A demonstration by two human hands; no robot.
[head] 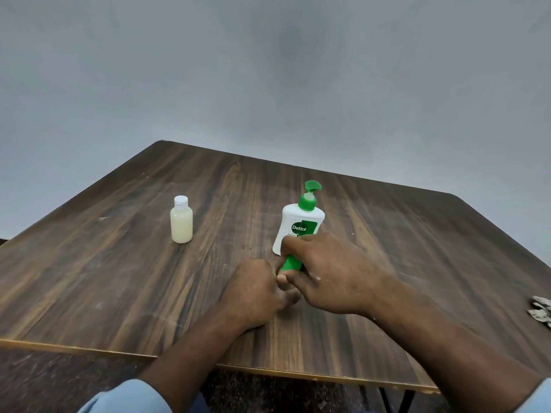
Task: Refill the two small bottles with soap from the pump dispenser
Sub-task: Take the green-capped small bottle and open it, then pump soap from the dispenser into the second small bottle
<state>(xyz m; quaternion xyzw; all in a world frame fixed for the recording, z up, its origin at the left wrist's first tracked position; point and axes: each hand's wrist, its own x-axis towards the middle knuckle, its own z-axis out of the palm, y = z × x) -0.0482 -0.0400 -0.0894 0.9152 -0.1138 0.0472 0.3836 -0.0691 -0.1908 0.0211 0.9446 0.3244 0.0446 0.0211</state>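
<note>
Cloth [541,311], crumpled, lies at the right edge of the wooden bench [119,278]. The hands meet mid-bench, hiding the foot of the white Dettol pump dispenser [299,225] just behind. The right hand [331,281] curls round a green piece [290,263]. The left hand [253,290] is curled against it, its hold hidden. A white-capped small bottle [181,222] of creamy soap stands upright, well left.

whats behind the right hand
The pump dispenser stands behind the right hand, which covers its base. It grips a green thing, mostly hidden, beside the left hand.
</note>
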